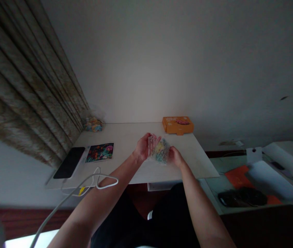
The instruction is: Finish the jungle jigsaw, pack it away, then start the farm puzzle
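Pinching clear plastic bag (pixel 159 150) between left hand (pixel 143 147), right hand (pixel 175 156), fingers (pixel 153 137) closed
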The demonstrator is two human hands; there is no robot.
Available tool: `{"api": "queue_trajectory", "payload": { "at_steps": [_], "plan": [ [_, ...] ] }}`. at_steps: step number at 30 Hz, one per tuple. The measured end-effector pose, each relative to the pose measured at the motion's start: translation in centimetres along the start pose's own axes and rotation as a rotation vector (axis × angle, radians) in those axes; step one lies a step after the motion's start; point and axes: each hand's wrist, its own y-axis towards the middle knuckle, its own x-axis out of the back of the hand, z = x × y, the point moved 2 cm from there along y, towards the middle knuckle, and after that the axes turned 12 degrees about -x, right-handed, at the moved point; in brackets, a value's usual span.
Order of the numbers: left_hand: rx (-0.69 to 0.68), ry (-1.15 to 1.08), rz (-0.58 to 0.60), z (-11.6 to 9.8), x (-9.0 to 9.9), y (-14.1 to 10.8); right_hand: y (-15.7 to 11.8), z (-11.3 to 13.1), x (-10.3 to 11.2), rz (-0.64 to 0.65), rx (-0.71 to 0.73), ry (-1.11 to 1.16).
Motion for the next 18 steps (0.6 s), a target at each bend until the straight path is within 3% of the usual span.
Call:
{"api": "queue_trajectory", "payload": {
  "at_steps": [3, 10, 15, 18],
  "plan": [
    [-0.027, -0.042, -0.016, 0.5, 0.4, 0.2, -0.3, 0.1, -0.2, 0.106, -0.147, 0.181],
    [-0.081, -0.027, -0.055, 1.4, 2.5, 1.1, -1.4, 1.2, -1.1, 0.146, -0.117, 0.139],
    [-0.191, 0.126, -0.053, 0.5, 5.6, 1.2, -1.4, 1.2, -1.8, 0.149, -0.208, 0.244],
    [-0.265, 0.341, -0.023, -0.5, 8.4, 0.7, -1.3, 1.4, -1.7, 0.151, -0.096, 0.124]
  ]
}}
